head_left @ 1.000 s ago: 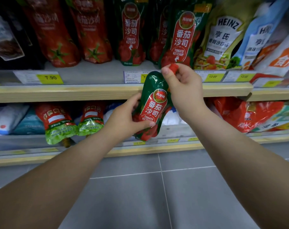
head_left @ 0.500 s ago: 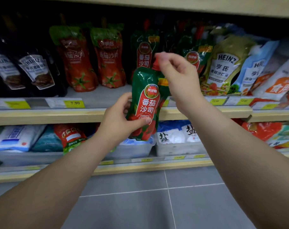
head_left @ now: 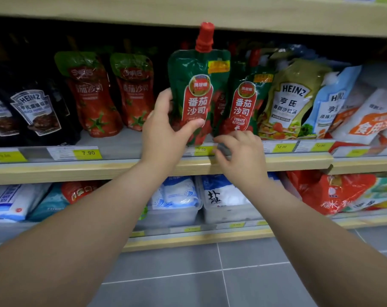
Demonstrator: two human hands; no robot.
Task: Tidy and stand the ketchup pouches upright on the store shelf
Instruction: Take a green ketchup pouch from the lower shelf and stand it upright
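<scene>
Head view puts the green foil ketchup pouch with the red label and red screw cap at the middle shelf, upright, its base at the pale wooden shelf edge above the yellow price tag. A second ago I had it out in front of the shelf, tilted, with both hands on it; half a second ago it had been lifted toward the row with my right fingers pinching the cap. Now the cap stands free, reaching up to the shelf board above, and only my left hand grips the pouch, thumb across the lower front and fingers wrapped behind its left side. My right hand has let go and dropped to the shelf lip, fingers loosely curled and holding nothing, just below the matching green ketchup pouch next door.

I judge the placing nearly done: the pouch sits in its row, just beside its twin, but I cannot tell whether the base rests fully on the shelf. It may slump when my left hand releases.
</scene>
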